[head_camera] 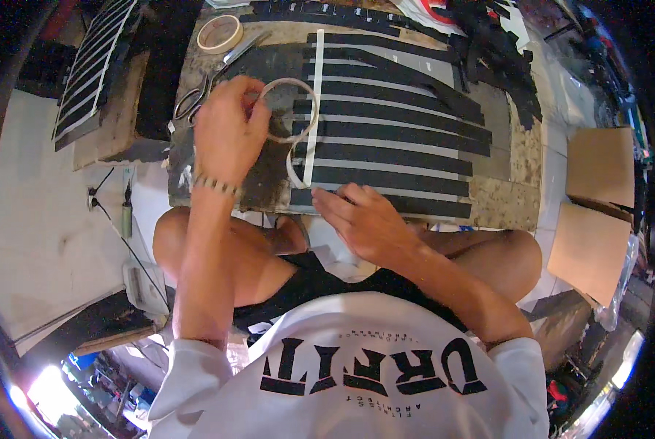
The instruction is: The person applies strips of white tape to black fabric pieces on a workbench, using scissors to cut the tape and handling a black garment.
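Note:
Dark strips [388,129] lie in spaced rows over a grey sheet on the worktable. Across their left ends runs a narrow whitish tape strip [315,110], laid roughly at right angles to them. From its near end a loose length curls up into a large cream loop [290,81]. My left hand [230,129] pinches the loop's left side, raised over the board. My right hand [368,219] is at the near end of the tape, its fingertips on or just above the strips. It holds nothing that I can see.
Scissors [198,97], a cutter knife [246,48] and a roll of masking tape [220,35] lie beyond my left hand. Black scraps [489,49] are heaped at the far right. A second striped panel [94,77] leans at left. Cardboard [591,252] stands right of the worktable [517,203].

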Demonstrator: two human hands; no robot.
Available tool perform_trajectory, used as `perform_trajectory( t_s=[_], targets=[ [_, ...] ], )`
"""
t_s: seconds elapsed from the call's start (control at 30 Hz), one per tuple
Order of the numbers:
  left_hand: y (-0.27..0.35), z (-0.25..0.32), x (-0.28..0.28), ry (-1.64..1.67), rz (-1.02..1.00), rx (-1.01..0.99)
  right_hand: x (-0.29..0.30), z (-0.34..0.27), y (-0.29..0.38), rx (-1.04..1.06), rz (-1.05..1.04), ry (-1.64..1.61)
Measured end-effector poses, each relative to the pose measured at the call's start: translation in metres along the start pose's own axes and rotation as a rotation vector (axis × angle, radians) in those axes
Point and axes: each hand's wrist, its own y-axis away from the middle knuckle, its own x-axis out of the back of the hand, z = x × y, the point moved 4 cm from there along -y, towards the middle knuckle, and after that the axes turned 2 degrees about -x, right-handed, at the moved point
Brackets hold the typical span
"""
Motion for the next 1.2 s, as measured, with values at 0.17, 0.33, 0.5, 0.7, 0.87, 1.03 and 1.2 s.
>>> perform_trajectory(
  t_s=[0.17, 0.33, 0.5, 0.7, 0.87, 1.03, 1.2],
  targets=[
    [0.074, 0.026, 0.049, 0.147, 0.075, 0.127, 0.003, -0.002, -0.002, 0.028, 0.004, 0.045],
    [0.128, 0.039, 0.061, 0.112, 0.050, 0.171, -0.001, -0.003, -0.002, 0.039, 0.032, 0.067],
    [0.159, 0.030, 0.051, 0.220, 0.021, 0.209, 0.004, -0.007, -0.006, 0.024, 0.021, 0.065],
    [0.171, 0.025, 0.045, 0.127, -0.052, 0.146, 0.005, -0.008, -0.006, -0.007, -0.011, 0.102],
    [0.178, 0.022, 0.041, 0.165, -0.055, 0.164, 0.010, -0.011, -0.007, 0.018, -0.028, 0.124],
    [0.180, 0.020, 0.037, 0.152, -0.091, 0.145, 0.013, -0.013, -0.010, 0.035, -0.072, 0.165],
    [0.184, 0.016, 0.036, 0.149, -0.109, 0.115, 0.009, -0.011, -0.009, 0.035, -0.050, 0.142]
  ],
)
